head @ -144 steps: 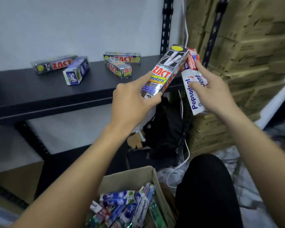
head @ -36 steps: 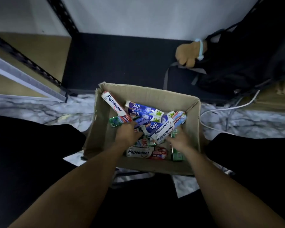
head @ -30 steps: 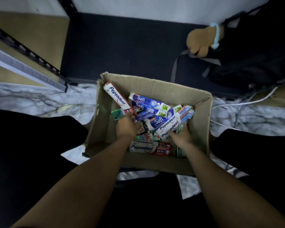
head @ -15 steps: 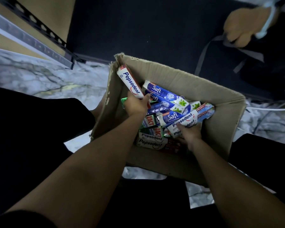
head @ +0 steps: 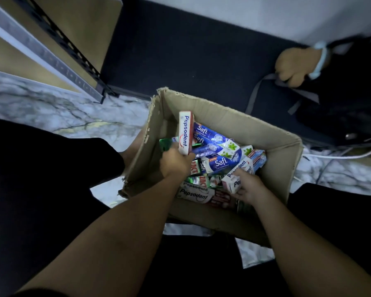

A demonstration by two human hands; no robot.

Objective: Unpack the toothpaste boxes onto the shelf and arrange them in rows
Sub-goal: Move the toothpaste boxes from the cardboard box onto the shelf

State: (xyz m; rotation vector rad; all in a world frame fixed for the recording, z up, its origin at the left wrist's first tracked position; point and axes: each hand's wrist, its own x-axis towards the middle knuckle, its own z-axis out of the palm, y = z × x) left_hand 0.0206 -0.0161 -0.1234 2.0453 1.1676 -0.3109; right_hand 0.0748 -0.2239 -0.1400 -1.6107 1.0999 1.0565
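An open cardboard carton (head: pixel 284 159) sits on the floor between my knees, filled with several toothpaste boxes. My left hand (head: pixel 175 163) grips the lower end of a white and red Pepsodent box (head: pixel 185 132), which stands nearly upright above the pile. My right hand (head: pixel 247 187) holds the near end of another white Pepsodent box (head: pixel 242 171) that lies slanted toward the carton's right wall. Blue Safi boxes (head: pixel 217 162) lie between the two hands. More Pepsodent boxes (head: pixel 194 192) and green and red Zact boxes lie underneath.
A dark low shelf board (head: pixel 191 54) runs behind the carton, with a black slotted upright (head: pixel 73 48) at its left. A black bag with a tan plush toy (head: pixel 296 65) sits at the right. White cables (head: pixel 341 156) trail over the marble floor. My dark trouser legs flank the carton.
My left hand has raised its Pepsodent box from a slant to nearly upright. My right hand has pulled the other Pepsodent box's near end up out of the pile. The view tilted closer.
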